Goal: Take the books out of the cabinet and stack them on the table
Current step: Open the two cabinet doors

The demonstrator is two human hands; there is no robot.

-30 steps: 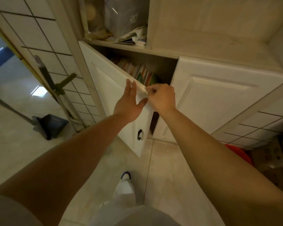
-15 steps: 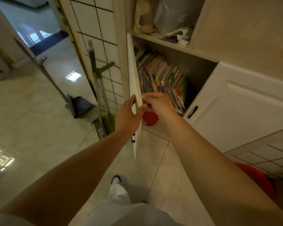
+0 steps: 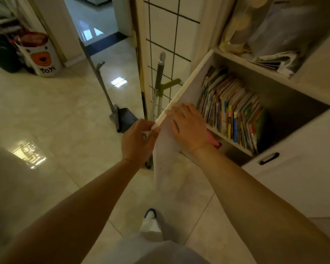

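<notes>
Books (image 3: 234,109) stand packed and leaning on the cabinet shelf, none taken out. The left hand (image 3: 138,139) pinches the open door (image 3: 167,149) by its edge; the right hand (image 3: 187,126) lies flat against it. Pulling one book may topple its neighbours
</notes>
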